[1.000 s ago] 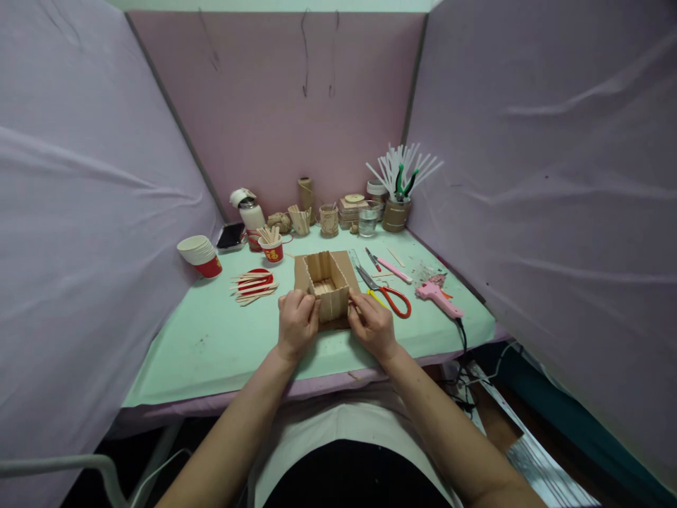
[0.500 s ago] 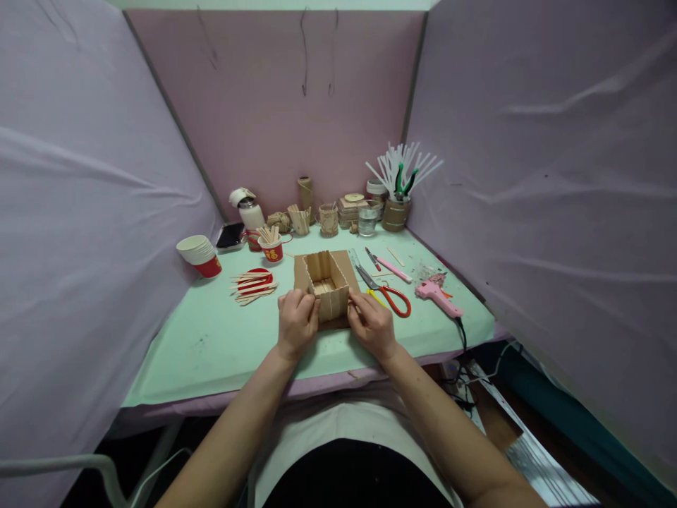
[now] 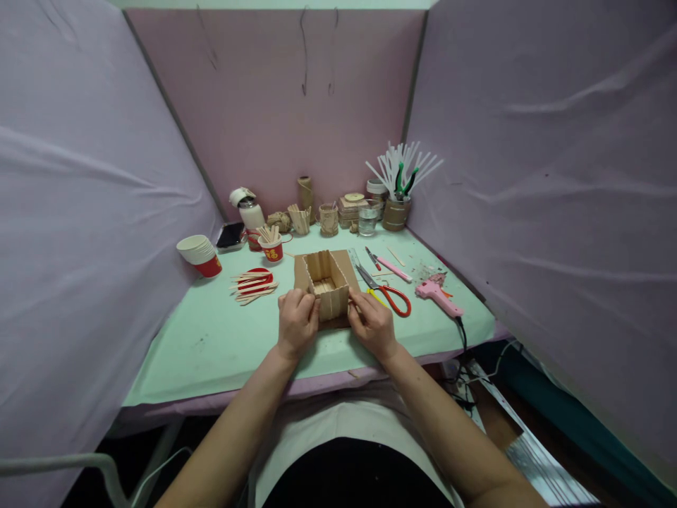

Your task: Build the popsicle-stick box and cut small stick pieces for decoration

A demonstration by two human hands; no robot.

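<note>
A small open-topped box (image 3: 333,305) of brown cardboard stands on a flat cardboard piece (image 3: 345,262) near the middle of the table. My left hand (image 3: 297,321) is closed on the box's near left corner. At the near right corner, the fingers of my right hand (image 3: 371,323) pinch the box's edge. Red-handled scissors (image 3: 394,299) lie just right of the box. Left of it, wooden sticks (image 3: 252,288) rest across a red disc.
A pink glue gun (image 3: 440,299) with a black cord lies at the right. Stacked paper cups (image 3: 199,255) stand at the left, a stick-filled red cup (image 3: 271,248) behind. Along the back are a glass of water (image 3: 367,220) and a pot (image 3: 395,214) of white glue sticks.
</note>
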